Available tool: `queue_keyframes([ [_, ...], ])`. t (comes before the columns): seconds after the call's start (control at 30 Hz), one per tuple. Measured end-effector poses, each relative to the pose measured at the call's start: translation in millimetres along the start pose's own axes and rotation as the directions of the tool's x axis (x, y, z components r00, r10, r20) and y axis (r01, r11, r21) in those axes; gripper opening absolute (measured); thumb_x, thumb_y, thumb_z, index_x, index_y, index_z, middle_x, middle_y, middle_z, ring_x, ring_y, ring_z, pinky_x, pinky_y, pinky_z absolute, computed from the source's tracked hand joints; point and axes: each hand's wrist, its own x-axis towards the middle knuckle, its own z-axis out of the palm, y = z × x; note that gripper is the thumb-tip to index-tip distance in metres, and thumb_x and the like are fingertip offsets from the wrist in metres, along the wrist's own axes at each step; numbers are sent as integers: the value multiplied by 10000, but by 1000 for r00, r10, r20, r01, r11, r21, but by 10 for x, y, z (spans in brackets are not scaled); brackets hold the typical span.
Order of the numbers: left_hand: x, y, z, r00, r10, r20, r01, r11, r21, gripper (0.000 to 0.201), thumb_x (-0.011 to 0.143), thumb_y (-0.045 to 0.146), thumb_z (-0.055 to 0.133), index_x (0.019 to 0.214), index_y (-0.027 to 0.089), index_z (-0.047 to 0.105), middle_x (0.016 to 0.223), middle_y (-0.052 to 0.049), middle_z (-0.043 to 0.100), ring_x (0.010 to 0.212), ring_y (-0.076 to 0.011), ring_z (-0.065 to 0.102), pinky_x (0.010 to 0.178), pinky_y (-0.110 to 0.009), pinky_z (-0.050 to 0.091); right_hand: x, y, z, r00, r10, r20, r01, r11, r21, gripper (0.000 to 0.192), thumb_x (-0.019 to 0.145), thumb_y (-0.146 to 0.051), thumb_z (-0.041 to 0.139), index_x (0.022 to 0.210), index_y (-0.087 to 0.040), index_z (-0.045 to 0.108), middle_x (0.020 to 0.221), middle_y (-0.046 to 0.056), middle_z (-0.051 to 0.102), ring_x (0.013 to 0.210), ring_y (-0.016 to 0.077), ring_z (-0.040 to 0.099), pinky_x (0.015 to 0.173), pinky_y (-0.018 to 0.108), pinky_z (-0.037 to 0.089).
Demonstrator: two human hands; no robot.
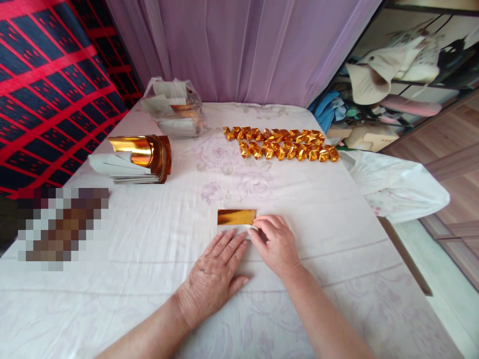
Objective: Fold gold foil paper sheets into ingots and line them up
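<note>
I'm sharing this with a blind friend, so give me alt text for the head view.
A person's left hand rests on the near edge of a small gold-and-white sheet while the right hand pinches its right end, on a floral tablecloth. Beyond lie two rows of folded gold pieces, with a stack of gold sheets and a clear bag to their left.

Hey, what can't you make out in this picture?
All in the head view:
Gold paper: part of its near side, hidden under the left hand.
Whatever lies behind the pixelated patch at left.
Plastic bag: how many paper sheets it holds, because they overlap.
Forearms: cut off by the bottom edge.
</note>
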Motion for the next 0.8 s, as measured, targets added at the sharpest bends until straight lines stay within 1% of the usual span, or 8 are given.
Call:
queue_keyframes([
  [0.2,-4,5,11,1000,1,8,-1,1000,19,646,947,494,504,1454,108,402,1504,-128,461,1416,-289,383,1164,-450,331,-7,3,10,1000,8,-8,-8,1000,-6,109,891,-256,587,979,-212,635,953,74,689,910,245,606,833,377,473],
  [0.37,-5,12,17,1000,-20,8,20,1000,-5,629,948,490,505,1458,138,401,1509,-117,457,1426,-277,367,1172,-444,317,-3,6,1,1000,13,-9,-12,999,33,76,901,-262,578,931,-230,640,940,67,689,907,236,614,833,372,477],
  [0.5,-4,9,13,1000,-13,-2,13,1000,4,606,951,490,494,1444,145,423,1511,-115,453,1419,-273,379,1166,-438,326,-2,16,-4,1000,16,-25,-14,998,67,62,894,-244,574,872,-232,631,919,56,690,896,224,620,821,361,480],
  [0.6,-3,10,10,1000,-11,-10,11,1000,16,594,951,488,494,1431,141,441,1502,-116,466,1409,-275,396,1162,-436,329,-6,30,-7,998,49,-43,-47,998,52,31,873,-259,604,853,-236,607,936,61,682,904,230,613,829,373,475],
  [0.67,-1,11,9,1000,-11,-14,11,1000,21,587,951,488,496,1420,138,454,1496,-116,475,1402,-277,406,1161,-437,326,-10,42,-11,996,66,-53,-64,997,36,49,860,-271,624,846,-237,591,957,68,676,920,239,607,833,384,471],
  [0.8,3,11,4,1000,-4,-19,5,1000,27,577,948,495,502,1395,130,479,1485,-112,490,1391,-280,421,1150,-441,339,-22,63,-10,997,61,-57,-60,998,24,81,856,-281,635,832,-237,572,975,71,669,930,242,600,833,386,467],
])
